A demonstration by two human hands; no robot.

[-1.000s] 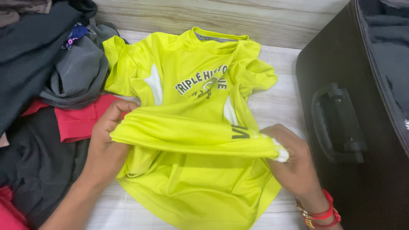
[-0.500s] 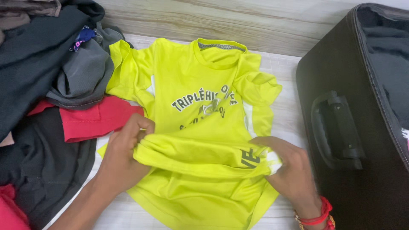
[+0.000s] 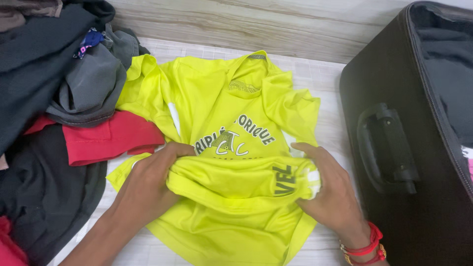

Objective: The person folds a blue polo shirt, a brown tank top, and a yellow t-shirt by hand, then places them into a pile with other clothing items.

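One head-worn camera looks steeply down, close over the floor [image 3: 325, 83], toward the wall's foot at its far edge.

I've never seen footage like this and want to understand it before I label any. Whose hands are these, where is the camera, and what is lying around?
There is no machine here. The camera sits on a person's head and looks down at that person's own two bare hands. The left hand and right hand each grip one end of a bunched fold in a neon yellow T-shirt spread on a pale floor. On the left lies a heap of dark clothes with a red garment. On the right stands an open black suitcase. Red bangles circle the right wrist.
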